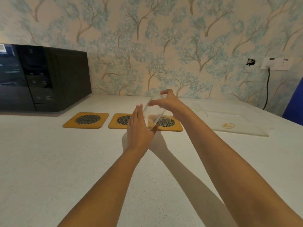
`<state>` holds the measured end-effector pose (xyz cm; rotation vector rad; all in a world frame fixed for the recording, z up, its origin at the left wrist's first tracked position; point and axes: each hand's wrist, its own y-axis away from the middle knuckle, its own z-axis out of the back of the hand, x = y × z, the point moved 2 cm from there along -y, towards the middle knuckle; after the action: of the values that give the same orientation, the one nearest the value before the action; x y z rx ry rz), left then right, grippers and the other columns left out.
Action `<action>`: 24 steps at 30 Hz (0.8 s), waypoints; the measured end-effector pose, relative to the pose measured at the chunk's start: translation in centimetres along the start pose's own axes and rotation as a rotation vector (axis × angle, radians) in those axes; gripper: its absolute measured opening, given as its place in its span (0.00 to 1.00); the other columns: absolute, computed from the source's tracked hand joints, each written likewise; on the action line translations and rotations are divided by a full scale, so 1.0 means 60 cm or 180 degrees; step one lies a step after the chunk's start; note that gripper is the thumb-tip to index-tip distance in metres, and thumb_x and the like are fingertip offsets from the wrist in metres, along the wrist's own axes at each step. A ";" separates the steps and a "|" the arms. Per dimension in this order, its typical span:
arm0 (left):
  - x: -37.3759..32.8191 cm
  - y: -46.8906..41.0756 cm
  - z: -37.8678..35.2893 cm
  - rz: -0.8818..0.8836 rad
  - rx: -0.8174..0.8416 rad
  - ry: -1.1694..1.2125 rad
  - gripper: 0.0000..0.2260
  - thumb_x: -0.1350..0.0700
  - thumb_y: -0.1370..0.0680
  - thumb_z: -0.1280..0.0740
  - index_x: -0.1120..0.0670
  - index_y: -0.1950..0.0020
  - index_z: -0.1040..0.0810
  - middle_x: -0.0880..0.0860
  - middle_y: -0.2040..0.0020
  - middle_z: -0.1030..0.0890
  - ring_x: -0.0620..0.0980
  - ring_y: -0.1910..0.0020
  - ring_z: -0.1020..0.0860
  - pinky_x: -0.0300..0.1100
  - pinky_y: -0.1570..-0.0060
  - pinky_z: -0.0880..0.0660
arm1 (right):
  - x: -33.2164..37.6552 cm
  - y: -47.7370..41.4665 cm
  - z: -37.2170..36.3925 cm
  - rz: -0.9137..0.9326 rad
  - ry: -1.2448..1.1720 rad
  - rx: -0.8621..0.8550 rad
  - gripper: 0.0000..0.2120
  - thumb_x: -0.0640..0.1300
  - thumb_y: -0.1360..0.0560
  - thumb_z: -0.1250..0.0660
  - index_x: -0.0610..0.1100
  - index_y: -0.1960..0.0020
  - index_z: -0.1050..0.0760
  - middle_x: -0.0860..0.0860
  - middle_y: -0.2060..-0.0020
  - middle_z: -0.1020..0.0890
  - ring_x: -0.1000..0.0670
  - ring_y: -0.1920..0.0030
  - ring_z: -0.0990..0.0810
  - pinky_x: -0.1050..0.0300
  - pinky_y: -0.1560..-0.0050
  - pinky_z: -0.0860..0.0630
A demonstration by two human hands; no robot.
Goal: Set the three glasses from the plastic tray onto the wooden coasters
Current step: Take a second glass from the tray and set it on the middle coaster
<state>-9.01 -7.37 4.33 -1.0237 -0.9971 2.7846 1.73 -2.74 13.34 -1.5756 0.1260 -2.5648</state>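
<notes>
Landmark: the right coaster (170,124), last of a row of three on the white tabletop (49,153).
Glass: one clear glass (153,112), tilted with its top leaning away from the person and to the right; its base is low over the left edge of the right coaster. Whether the base touches the coaster cannot be told.
Right hand: the right hand (167,102) is above the right coaster, thumb and fingers pinched on the glass near its upper rim.
Left hand: the left hand (139,128) is just left of the right coaster, palm flat and fingers straight together, pressed along the lower left side of the glass. It covers part of the middle coaster.
Middle coaster: the middle coaster (118,121) lies just left of the right coaster, with nothing on it.
Left coaster: the left coaster (86,120) lies further left, also bare.
Tray: a clear plastic tray (237,122) lies on the tabletop to the right of the right coaster, close beside it. A faint clear shape near its back left corner may be another glass; it is too faint to tell.
Microwave: a black microwave (41,77) stands well left of the right coaster, against the wall.
Socket: a white socket (277,63) with a dark cord is on the wall, above and right of the tray.
</notes>
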 end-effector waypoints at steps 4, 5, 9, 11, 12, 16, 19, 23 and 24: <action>-0.007 -0.038 -0.009 0.0346 -0.0017 0.0407 0.40 0.41 0.28 0.30 0.55 0.24 0.43 0.53 0.26 0.33 0.52 0.27 0.34 0.47 0.31 0.33 | 0.005 -0.002 -0.027 0.0216 0.0002 -0.0005 0.35 0.50 0.33 0.24 0.46 0.32 0.37 0.45 0.34 0.28 0.46 0.37 0.28 0.56 0.48 0.31; -0.007 -0.045 -0.012 0.0496 -0.0037 0.0574 0.38 0.42 0.29 0.29 0.55 0.25 0.41 0.52 0.28 0.31 0.52 0.29 0.31 0.47 0.34 0.31 | 0.004 -0.003 -0.031 0.0237 0.0001 0.0014 0.34 0.51 0.32 0.25 0.46 0.31 0.36 0.45 0.33 0.28 0.46 0.34 0.28 0.56 0.46 0.31; 0.002 -0.064 -0.019 0.0709 -0.0113 0.0620 0.36 0.48 0.29 0.27 0.58 0.28 0.39 0.55 0.31 0.29 0.55 0.33 0.29 0.50 0.40 0.28 | -0.006 -0.006 -0.021 0.0272 -0.0488 -0.0064 0.29 0.57 0.26 0.33 0.45 0.30 0.33 0.47 0.31 0.28 0.47 0.32 0.29 0.56 0.41 0.34; 0.011 -0.074 -0.020 0.0852 -0.0200 0.0629 0.34 0.49 0.29 0.26 0.58 0.29 0.38 0.56 0.32 0.29 0.56 0.33 0.29 0.51 0.41 0.28 | -0.027 -0.014 -0.003 0.0474 -0.0144 -0.0592 0.25 0.56 0.23 0.37 0.43 0.31 0.31 0.46 0.32 0.28 0.47 0.33 0.28 0.55 0.38 0.32; 0.015 -0.079 -0.020 0.0923 -0.0234 0.0656 0.34 0.50 0.29 0.26 0.58 0.29 0.38 0.56 0.32 0.29 0.56 0.33 0.29 0.50 0.40 0.28 | -0.044 -0.018 0.006 0.0532 0.0217 -0.0858 0.24 0.54 0.22 0.38 0.42 0.31 0.31 0.45 0.32 0.28 0.46 0.33 0.28 0.54 0.36 0.32; 0.028 -0.101 -0.020 0.1155 -0.0311 0.0748 0.34 0.48 0.28 0.27 0.58 0.29 0.38 0.56 0.31 0.29 0.57 0.33 0.29 0.52 0.40 0.27 | -0.135 -0.033 0.024 0.0335 0.1431 -0.1002 0.22 0.50 0.20 0.41 0.41 0.30 0.32 0.44 0.31 0.30 0.43 0.32 0.29 0.50 0.34 0.33; 0.037 -0.117 -0.022 0.1241 -0.0334 0.0774 0.34 0.48 0.28 0.28 0.57 0.28 0.39 0.56 0.31 0.30 0.56 0.32 0.29 0.52 0.39 0.28 | -0.194 -0.032 0.027 0.0182 0.1836 -0.0863 0.22 0.48 0.20 0.43 0.39 0.29 0.34 0.43 0.30 0.30 0.42 0.31 0.30 0.50 0.34 0.34; 0.048 -0.135 -0.031 0.1264 -0.0340 0.0786 0.33 0.50 0.27 0.28 0.57 0.28 0.39 0.57 0.30 0.30 0.57 0.32 0.30 0.52 0.39 0.28 | -0.236 -0.029 0.025 0.0036 0.1915 -0.0846 0.22 0.48 0.19 0.47 0.37 0.29 0.34 0.42 0.30 0.30 0.42 0.31 0.31 0.49 0.33 0.33; 0.052 -0.138 -0.032 0.1274 -0.0334 0.0772 0.33 0.50 0.27 0.28 0.57 0.28 0.39 0.57 0.31 0.30 0.57 0.32 0.30 0.52 0.39 0.28 | -0.240 -0.030 0.024 0.0010 0.1910 -0.0826 0.22 0.48 0.18 0.47 0.37 0.29 0.34 0.42 0.30 0.31 0.42 0.31 0.31 0.49 0.33 0.34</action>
<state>-11.95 1.01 6.14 -1.6986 -1.0098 2.8174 9.36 1.21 1.55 -0.8001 0.5323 -3.0258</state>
